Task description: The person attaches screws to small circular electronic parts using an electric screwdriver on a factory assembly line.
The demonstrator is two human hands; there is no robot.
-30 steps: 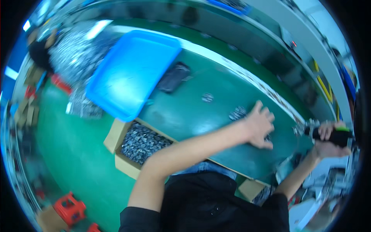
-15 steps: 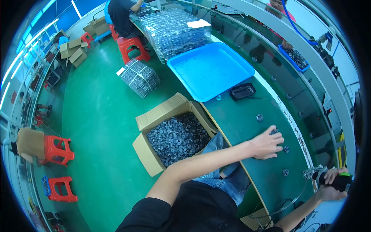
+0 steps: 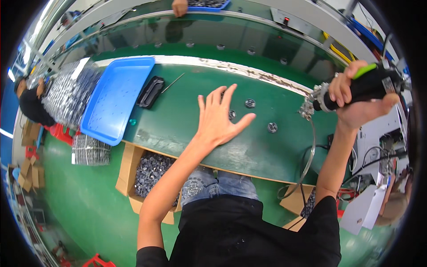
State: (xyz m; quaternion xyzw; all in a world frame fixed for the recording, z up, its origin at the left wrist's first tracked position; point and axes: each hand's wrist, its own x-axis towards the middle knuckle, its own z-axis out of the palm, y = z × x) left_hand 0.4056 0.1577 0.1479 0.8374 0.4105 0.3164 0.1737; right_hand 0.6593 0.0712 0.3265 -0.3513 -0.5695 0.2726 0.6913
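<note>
My left hand [image 3: 217,119] is over the green work table [image 3: 195,153], fingers spread and thumb stretched out. Close to its palm and fingers sits a small round dark-and-clear part [image 3: 231,115], partly hidden by the hand. Two more such parts, one a round part [image 3: 250,103] and the other a round part [image 3: 272,127], lie to its right. In my right hand [image 3: 362,112] is a black power screwdriver [image 3: 376,84] with a green lever and a metal nose, held sideways above the table. A clear hose [image 3: 312,153] hangs from the nose.
To the left are a blue tray [image 3: 111,95], a black dish [image 3: 151,92] and a thin metal rod [image 3: 173,82]. A cardboard box [image 3: 126,169] of small parts stands below the table edge. Beyond the white strip, a conveyor [image 3: 147,38] carries round parts; a co-worker's hand [image 3: 179,7] is past it.
The view has turned to the right. My left hand's fingers, earlier curled at a round part, are now spread. My right hand still holds the screwdriver.
</note>
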